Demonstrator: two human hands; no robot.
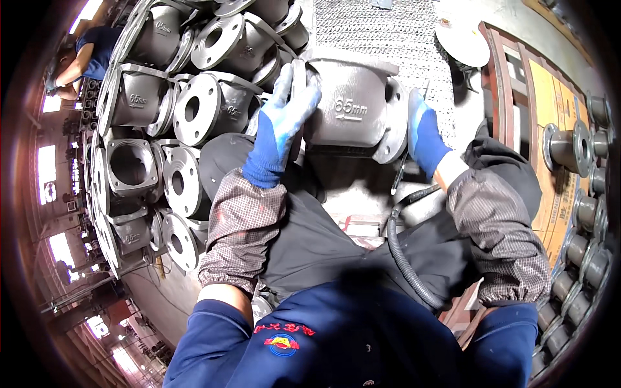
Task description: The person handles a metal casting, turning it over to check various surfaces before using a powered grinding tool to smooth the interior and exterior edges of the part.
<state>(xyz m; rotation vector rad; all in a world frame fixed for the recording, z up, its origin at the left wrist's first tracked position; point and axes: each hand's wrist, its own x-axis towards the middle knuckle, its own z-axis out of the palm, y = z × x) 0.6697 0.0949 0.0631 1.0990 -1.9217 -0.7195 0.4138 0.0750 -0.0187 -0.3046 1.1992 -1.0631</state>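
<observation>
A grey cast-metal valve body [349,110] with flanged ends and raised lettering lies on its side in front of me, above my knees. My left hand [284,116], in a blue and pale glove, grips its left flange with the fingers up along the rim. At the right flange my right hand [425,132], gloved alike, presses against the outer face; its fingertips are partly hidden. Just below the right hand hangs a slim black rod-like piece [400,173], partly hidden. A black corrugated hose [398,258] runs past it over my right thigh.
Similar grey valve bodies [193,111] are stacked high on the left. A patterned metal surface [375,35] lies ahead, with a round white disc [462,44] beside it. On the right are a reddish-brown frame [501,84], yellow boards [550,129] and flanged pipe pieces [569,150]. Another person [94,55] bends at far left.
</observation>
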